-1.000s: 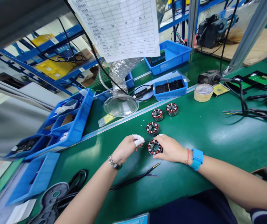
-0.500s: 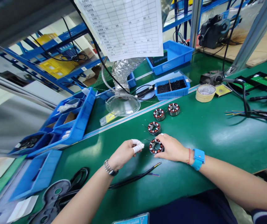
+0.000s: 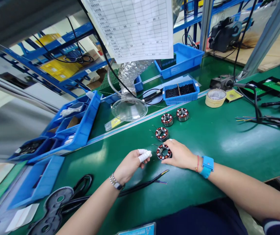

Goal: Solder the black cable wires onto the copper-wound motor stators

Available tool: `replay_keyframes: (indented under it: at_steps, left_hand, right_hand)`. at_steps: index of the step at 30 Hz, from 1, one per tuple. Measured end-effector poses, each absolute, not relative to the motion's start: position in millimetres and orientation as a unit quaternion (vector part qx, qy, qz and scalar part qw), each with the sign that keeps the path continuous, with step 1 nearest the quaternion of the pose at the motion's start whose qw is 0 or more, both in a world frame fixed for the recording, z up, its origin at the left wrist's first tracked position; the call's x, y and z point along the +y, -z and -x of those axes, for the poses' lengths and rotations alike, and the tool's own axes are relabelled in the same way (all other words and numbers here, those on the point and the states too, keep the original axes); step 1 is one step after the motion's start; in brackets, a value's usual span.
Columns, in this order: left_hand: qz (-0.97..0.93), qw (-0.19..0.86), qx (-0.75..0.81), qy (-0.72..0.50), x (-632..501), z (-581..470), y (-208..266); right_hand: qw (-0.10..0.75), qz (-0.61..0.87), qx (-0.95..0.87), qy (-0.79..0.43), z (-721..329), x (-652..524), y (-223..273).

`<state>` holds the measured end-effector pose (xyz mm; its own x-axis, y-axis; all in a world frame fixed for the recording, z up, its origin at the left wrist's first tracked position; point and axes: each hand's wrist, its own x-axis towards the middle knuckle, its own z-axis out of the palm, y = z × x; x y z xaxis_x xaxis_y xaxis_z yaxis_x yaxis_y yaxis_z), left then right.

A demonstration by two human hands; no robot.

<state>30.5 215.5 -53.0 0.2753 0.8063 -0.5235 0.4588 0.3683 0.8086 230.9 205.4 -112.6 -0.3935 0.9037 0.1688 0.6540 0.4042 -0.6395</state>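
Note:
My right hand (image 3: 179,154) grips the outer side of a motor stator (image 3: 163,152) with red-brown copper windings and white insulators, lying on the green bench. To its left, my left hand (image 3: 136,162) is closed in a pinch, thumb and finger wrapped in white finger covers. A thin wire lead (image 3: 154,151) runs from the stator to those fingertips; its end is hidden there. Just behind stands a second stator (image 3: 161,133) with fine leads pointing left. Farther back sit another stator (image 3: 167,119) and one more stator (image 3: 182,114). A black cable (image 3: 144,185) with bared coloured wires lies in front of the hands.
A clear fume hood (image 3: 129,109) on a foil duct stands behind. Blue bins (image 3: 91,120) line the left side. A blue tray (image 3: 181,96) of black pieces, a tape roll (image 3: 215,98) and cables (image 3: 276,119) lie back and right. A grey casting (image 3: 56,199) lies front left.
My left hand has turned slightly, its fingertips still beside the nearest stator's leads. The right hand keeps its hold on the stator, which stays almost in place.

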Motion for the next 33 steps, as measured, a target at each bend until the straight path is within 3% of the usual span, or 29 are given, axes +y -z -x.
replay_keyframes:
  at_steps: [6,14,18,21,23,25,29,33]
  left_hand:
    - [-0.554,0.590,0.578,-0.102,207,-37,44]
    - [-0.519,0.635,0.525,-0.227,198,-37,69]
    - [-0.612,0.524,0.562,-0.187,225,-20,43]
    - [-0.609,0.421,0.587,-0.327,282,7,5]
    - [-0.533,0.356,0.573,-0.510,327,26,-22]
    - [-0.405,0.372,0.557,-0.622,368,39,-44]
    - [-0.362,0.428,0.516,-0.648,409,35,-76]
    - [-0.411,0.496,0.430,-0.633,385,-10,-99]
  right_hand:
    - [0.256,0.488,-0.796,-0.251,-230,205,112]
    - [0.259,0.490,-0.791,-0.261,-231,204,109]
    - [0.259,0.494,-0.782,-0.279,-231,203,107]
    - [0.262,0.498,-0.774,-0.290,-231,203,106]
    - [0.260,0.500,-0.773,-0.290,-231,202,104]
    - [0.259,0.499,-0.774,-0.290,-232,200,101]
    - [0.307,0.506,-0.757,-0.276,-243,201,92]
    - [0.391,0.503,-0.752,-0.172,-256,214,55]
